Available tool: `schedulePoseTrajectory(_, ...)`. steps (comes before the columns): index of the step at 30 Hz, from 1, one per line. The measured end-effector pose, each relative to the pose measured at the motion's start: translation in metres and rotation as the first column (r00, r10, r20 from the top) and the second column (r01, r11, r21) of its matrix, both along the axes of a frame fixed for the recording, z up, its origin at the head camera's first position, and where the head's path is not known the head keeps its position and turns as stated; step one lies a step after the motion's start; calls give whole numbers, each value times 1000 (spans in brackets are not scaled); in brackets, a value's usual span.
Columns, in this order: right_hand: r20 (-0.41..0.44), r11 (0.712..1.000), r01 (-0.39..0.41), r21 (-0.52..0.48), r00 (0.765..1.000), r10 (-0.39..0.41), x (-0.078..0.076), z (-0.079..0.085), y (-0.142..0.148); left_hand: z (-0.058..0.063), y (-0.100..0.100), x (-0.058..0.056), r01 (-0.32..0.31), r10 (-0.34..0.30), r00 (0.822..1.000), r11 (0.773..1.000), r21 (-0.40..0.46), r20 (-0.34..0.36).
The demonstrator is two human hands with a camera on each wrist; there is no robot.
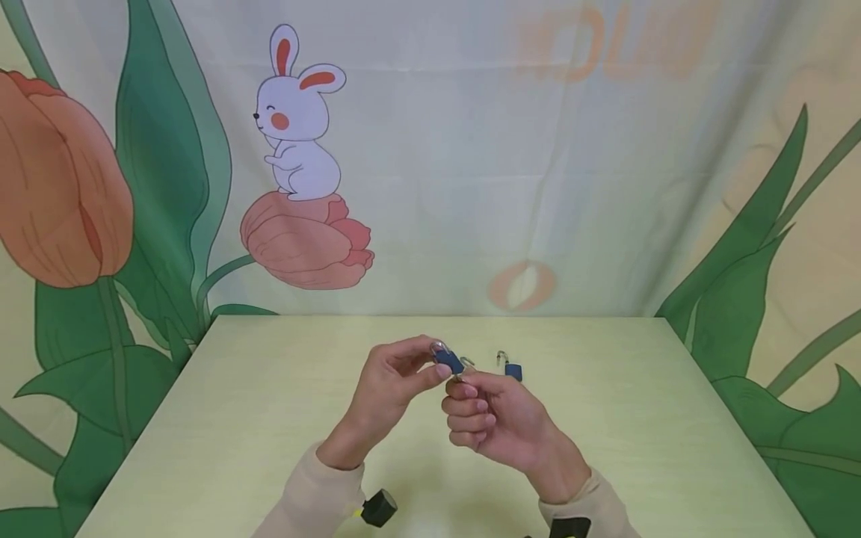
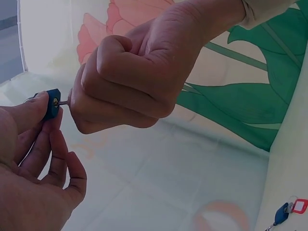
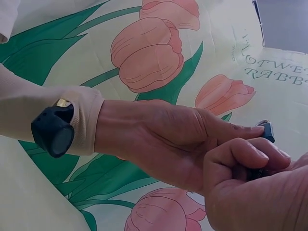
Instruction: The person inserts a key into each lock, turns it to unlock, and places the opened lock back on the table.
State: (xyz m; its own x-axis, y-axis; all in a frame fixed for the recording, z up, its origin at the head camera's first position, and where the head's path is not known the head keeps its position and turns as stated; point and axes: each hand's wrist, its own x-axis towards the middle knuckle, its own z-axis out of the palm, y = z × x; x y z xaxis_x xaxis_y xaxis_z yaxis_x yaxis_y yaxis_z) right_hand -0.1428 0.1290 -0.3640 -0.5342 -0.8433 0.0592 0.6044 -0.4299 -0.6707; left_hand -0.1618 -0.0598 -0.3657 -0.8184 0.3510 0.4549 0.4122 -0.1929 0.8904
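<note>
Between the thumb and fingers of my left hand [image 1: 386, 381] is a small blue padlock [image 1: 448, 362], its metal shackle pointing up and to the left. My right hand [image 1: 511, 426] pinches a key [image 2: 64, 102], whose thin shaft meets the brass keyhole in the padlock's end; the key's head is hidden in the fingers. The other fingers of that hand are curled in. Just beyond the right hand, a second blue padlock [image 1: 513, 371] lies on the table with its shackle swung open.
A bit of curved metal [image 1: 467, 362] shows behind the hands in the head view. In the left wrist view a red-framed tag [image 2: 301, 206] lies beside the padlock on the table. A printed curtain [image 1: 430, 187] hangs behind the pale table [image 1: 235, 418].
</note>
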Motion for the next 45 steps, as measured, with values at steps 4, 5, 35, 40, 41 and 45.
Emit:
schedulePoseTrajectory(4,-27,1000,-9,2,1000,9,1,0,-1,-1,-2,-2,37,-37,999,999,2,-28)
schedulePoseTrajectory(5,-32,1000,-7,0,999,7,1,0,-1,-2,-3,-3,41,-41,998,999,1,-50)
schedulePoseTrajectory(35,-104,999,38,1,994,-37,1,0,-2,1,-6,-4,65,-59,982,998,25,-181)
schedulePoseTrajectory(40,-107,998,67,21,992,-65,1,1,-1,2,-5,-4,67,-62,985,997,29,-162)
schedulePoseTrajectory(41,-104,997,68,24,992,-66,1,0,0,2,-5,-4,70,-64,985,997,29,-157)
schedulePoseTrajectory(45,-97,998,62,28,993,-59,0,0,1,1,-5,-6,92,-87,985,995,29,-149)
